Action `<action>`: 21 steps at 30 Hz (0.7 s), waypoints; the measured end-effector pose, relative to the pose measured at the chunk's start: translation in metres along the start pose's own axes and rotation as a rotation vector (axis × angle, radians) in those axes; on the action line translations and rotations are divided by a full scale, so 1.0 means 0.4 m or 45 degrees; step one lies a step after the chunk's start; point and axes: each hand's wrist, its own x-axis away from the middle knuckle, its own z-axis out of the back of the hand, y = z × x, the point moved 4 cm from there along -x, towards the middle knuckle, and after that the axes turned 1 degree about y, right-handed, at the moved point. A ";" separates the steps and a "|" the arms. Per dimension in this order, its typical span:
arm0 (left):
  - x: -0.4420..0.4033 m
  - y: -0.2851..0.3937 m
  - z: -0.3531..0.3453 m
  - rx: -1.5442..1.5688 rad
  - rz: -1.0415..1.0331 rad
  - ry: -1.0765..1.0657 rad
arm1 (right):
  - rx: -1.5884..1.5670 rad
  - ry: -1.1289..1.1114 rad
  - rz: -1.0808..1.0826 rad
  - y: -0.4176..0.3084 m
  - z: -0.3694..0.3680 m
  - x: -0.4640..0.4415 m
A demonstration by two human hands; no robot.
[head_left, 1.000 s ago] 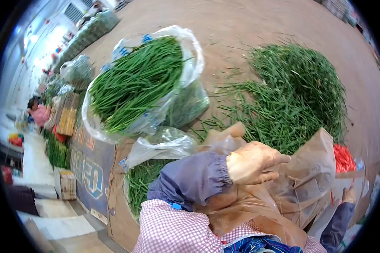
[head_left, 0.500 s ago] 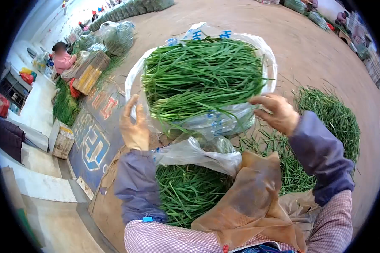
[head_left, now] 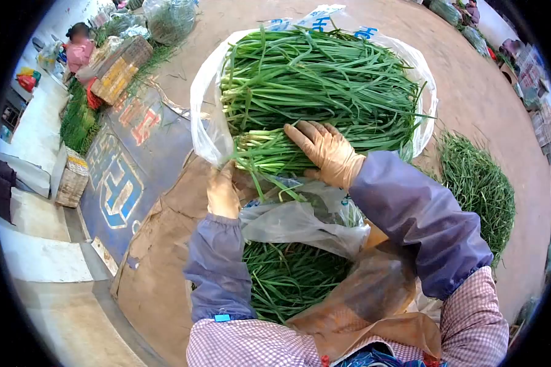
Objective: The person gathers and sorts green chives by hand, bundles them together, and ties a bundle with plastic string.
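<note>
A large clear plastic bag [head_left: 205, 116] with blue lettering stands open in front of me, packed with long green chives [head_left: 318, 79] lying crosswise, their pale ends to the left. My right hand [head_left: 327, 153], in a tan glove, is closed over the nearest bunch, fingers on top and thumb at the near side. At the bag's near left corner my left hand [head_left: 223, 192] is closed on the plastic, its fingertips partly hidden. Closer to my body, more chives [head_left: 294, 278] lie under a loose sheet of clear plastic [head_left: 306, 223].
A brown translucent apron [head_left: 361, 287] covers my lap. To the right is a heap of loose greens [head_left: 477, 189] on the floor. A blue lettered sheet [head_left: 122, 177] and a crate [head_left: 73, 177] are at left. Farther back, a person in pink [head_left: 79, 49] sits beside boxes [head_left: 119, 70].
My right hand has moved left from the bag's right edge onto the near bunch of chives. My left hand has closed on the bag's near corner. The view has shifted.
</note>
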 end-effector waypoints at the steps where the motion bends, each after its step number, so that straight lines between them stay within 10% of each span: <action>1: 0.012 0.023 -0.025 0.121 0.133 0.060 | 0.041 -0.029 -0.015 -0.003 0.004 -0.002; 6: -0.012 -0.032 0.011 0.330 0.296 0.079 | 0.230 -0.065 -0.123 -0.035 -0.013 -0.026; 17: -0.058 -0.121 0.104 -0.191 0.141 0.206 | -1.168 0.669 -0.201 0.085 0.100 0.116; 21: 0.173 0.149 -0.041 -0.773 -0.752 0.492 | -1.467 0.840 -0.283 0.149 0.149 0.166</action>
